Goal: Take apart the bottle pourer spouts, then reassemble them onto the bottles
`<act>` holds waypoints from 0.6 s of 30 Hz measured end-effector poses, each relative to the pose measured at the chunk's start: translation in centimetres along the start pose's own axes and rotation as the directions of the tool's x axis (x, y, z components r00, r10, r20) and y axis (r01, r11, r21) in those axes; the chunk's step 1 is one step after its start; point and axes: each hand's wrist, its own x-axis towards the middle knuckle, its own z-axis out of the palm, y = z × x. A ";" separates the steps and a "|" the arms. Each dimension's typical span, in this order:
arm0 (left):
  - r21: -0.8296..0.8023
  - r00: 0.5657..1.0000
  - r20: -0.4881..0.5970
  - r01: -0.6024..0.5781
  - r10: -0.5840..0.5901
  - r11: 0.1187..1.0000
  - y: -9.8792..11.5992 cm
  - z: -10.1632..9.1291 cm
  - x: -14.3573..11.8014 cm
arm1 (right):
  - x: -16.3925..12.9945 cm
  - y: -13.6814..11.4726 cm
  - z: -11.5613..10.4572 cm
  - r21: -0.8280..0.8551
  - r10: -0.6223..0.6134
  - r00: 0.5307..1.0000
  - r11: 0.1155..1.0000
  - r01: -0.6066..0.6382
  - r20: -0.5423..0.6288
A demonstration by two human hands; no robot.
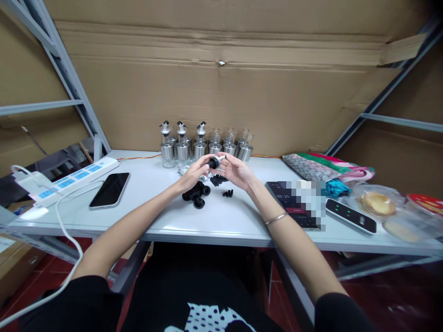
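Note:
Above the middle of the table, both hands are closed around a silver-and-black pour spout (214,162). My left hand (194,176) grips its black ringed stopper end. My right hand (238,171) has its fingers on the silver end. Beneath my hands lie a pile of round black rubber stoppers (198,202), slim black pieces (218,180) and several tiny black caps (227,193). Silver and clear parts (184,170) show partly behind my left hand. Steel-wrapped glass bottles (182,151) stand in rows behind; three front ones carry spouts.
On the left of the white table (166,221) are a power strip (74,180) with a white cable and a phone (110,190). To the right lie a partly blurred tablet-like screen (294,203), a black-topped device (350,216), a patterned pouch (311,167) and bagged food (377,204). Cardboard (221,101) walls the back.

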 end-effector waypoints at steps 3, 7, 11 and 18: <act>-0.055 1.000 -0.013 0.025 -0.025 0.998 -0.1 -0.1 0.1 | -0.1 0.0 0.1 -0.015 0.002 1.000 1.000 -0.002 0.017; -0.167 0.996 -0.025 0.077 -0.082 0.983 -0.2 -0.2 0.1 | -0.1 0.1 0.1 -0.034 0.011 1.000 0.999 -0.010 0.018; -0.251 0.992 -0.042 0.107 -0.121 0.962 -0.3 -0.1 0.2 | -0.2 0.0 0.2 -0.037 0.037 0.999 0.999 -0.037 0.000; -0.285 0.988 -0.066 0.114 -0.138 0.952 -0.1 -0.1 0.2 | -0.2 0.0 0.1 -0.040 0.035 0.999 0.999 -0.034 0.007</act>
